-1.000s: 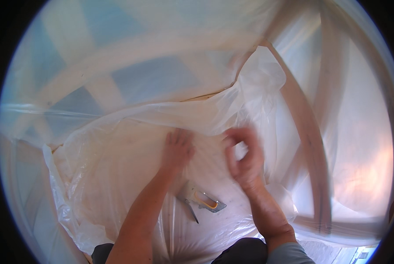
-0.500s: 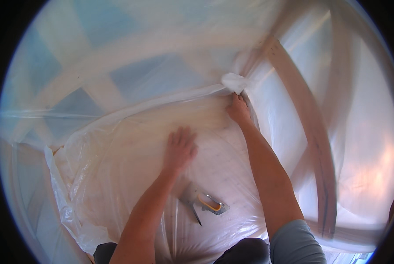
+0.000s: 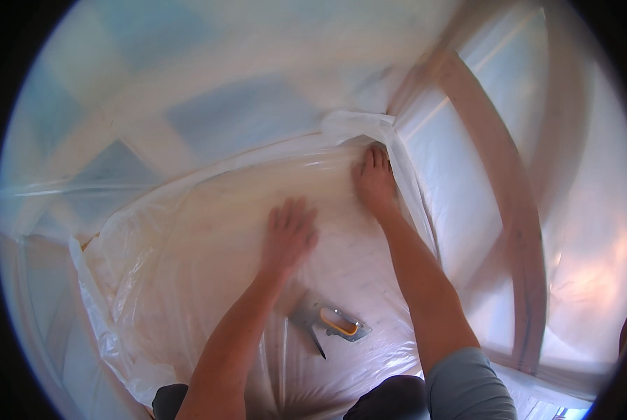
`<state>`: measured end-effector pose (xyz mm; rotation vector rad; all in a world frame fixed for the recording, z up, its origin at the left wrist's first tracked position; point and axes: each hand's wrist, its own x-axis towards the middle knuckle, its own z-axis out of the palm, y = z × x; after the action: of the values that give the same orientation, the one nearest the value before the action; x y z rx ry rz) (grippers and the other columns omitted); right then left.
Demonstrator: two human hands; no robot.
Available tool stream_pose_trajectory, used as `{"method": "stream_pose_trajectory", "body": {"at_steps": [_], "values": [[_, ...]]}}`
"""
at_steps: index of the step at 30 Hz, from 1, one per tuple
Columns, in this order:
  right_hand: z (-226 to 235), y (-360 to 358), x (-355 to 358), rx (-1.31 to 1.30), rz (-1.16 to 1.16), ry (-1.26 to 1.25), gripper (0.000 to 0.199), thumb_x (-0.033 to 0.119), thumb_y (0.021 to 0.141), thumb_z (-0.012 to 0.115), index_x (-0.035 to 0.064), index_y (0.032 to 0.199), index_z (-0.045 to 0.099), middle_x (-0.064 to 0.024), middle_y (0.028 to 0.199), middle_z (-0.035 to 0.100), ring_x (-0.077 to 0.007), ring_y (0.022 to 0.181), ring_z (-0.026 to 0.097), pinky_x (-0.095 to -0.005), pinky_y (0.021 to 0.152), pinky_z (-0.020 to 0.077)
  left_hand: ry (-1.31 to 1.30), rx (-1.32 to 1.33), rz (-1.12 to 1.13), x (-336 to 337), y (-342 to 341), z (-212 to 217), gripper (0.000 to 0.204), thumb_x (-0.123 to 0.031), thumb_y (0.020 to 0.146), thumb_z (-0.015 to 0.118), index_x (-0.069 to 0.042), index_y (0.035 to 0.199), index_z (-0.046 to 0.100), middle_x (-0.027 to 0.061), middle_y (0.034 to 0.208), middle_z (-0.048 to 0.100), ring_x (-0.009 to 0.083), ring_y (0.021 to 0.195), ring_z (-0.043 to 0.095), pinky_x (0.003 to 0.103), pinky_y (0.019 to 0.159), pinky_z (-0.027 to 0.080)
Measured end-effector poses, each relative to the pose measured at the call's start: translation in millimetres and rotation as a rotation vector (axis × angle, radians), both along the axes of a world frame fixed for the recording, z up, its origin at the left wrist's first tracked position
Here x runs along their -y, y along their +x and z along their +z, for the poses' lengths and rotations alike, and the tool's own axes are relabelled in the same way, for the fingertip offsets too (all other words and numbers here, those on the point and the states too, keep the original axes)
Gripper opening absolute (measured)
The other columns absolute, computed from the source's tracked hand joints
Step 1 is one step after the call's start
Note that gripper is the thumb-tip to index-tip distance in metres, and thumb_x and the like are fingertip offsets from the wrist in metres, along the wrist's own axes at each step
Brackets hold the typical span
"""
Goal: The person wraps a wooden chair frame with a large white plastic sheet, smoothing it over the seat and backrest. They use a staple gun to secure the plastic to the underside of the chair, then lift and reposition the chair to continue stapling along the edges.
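Observation:
Translucent plastic sheeting point(image 3: 215, 231) covers the surface in front of me. My left hand point(image 3: 290, 234) lies on its middle with fingers spread, slightly blurred. Up at the far right corner, my right hand point(image 3: 375, 178) presses on the sheet with its fingers stretched out, their tips under the shade of a loose white flap point(image 3: 359, 124). Neither hand appears to grip anything. Between my forearms a grey staple gun point(image 3: 311, 316) with an orange-lined handle rests on the sheet.
Plastic-covered walls rise at the far side and right, with wooden beams point(image 3: 499, 175) showing through on the right. Crumpled sheet edges point(image 3: 107, 336) run along the left. My knees point(image 3: 389, 400) are at the lower edge.
My right hand has shifted slightly nearer, and its fingers are more stretched out. The bunched plastic at the corner has opened into a wider flap. My left hand stays nearly in place.

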<state>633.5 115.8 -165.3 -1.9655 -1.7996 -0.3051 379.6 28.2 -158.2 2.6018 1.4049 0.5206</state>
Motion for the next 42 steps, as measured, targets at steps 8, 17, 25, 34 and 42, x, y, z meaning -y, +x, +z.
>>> {"method": "stream_pose_trajectory", "body": {"at_steps": [8,17,25,34,42], "values": [[15.3,6.8,-33.2,-0.114,0.010,-0.225,0.046,0.026,0.094,0.052,-0.0040,0.129,0.049,-0.0267,0.131,0.052,-0.0453,0.119,0.051,-0.0499,0.101,0.0441,-0.017,0.020,0.007,-0.2,0.3,2.5,0.049,-0.036,0.093,0.054,-0.018,0.139,0.054,0.0098,0.153,0.038,0.0322,0.142,0.032,0.053,0.116,0.023],[81.1,-90.7,172.5,-0.398,0.241,-0.493,0.030,0.031,0.085,0.068,0.0098,0.106,0.065,-0.0097,0.093,0.066,-0.0286,0.092,0.065,-0.0432,0.078,0.0522,-0.052,-0.028,0.006,0.4,-0.2,-5.3,0.052,-0.039,0.096,0.049,-0.019,0.145,0.048,0.0087,0.158,0.032,0.0307,0.146,0.025,0.052,0.119,0.018],[96.1,-126.8,301.4,-0.125,0.645,-0.559,0.069,0.034,0.074,0.078,-0.0018,0.128,0.054,-0.0207,0.131,0.052,-0.0381,0.120,0.050,-0.0514,0.101,0.0379,-0.014,-0.023,0.011,0.0,0.1,-6.9,0.052,-0.039,0.095,0.051,-0.018,0.144,0.049,0.0086,0.158,0.032,0.0306,0.146,0.026,0.052,0.118,0.019],[86.4,-125.7,304.0,-0.115,0.437,-0.637,0.065,0.033,0.078,0.075,-0.0050,0.124,0.049,-0.0185,0.114,0.057,-0.0357,0.100,0.057,-0.0457,0.086,0.0464,0.026,0.023,0.017,1.2,1.0,-6.4,0.052,-0.036,0.093,0.054,-0.017,0.142,0.051,0.0091,0.156,0.034,0.0308,0.144,0.028,0.053,0.117,0.021],[119.7,-112.4,258.9,-0.457,0.181,-0.974,0.060,0.026,0.072,0.074,-0.0010,0.122,0.056,-0.0232,0.112,0.063,-0.0390,0.103,0.060,-0.0461,0.087,0.0498,-0.031,-0.013,0.018,0.1,-0.9,-8.6,0.053,-0.039,0.095,0.051,-0.019,0.145,0.047,0.0082,0.158,0.030,0.0299,0.146,0.025,0.052,0.118,0.019]]}}
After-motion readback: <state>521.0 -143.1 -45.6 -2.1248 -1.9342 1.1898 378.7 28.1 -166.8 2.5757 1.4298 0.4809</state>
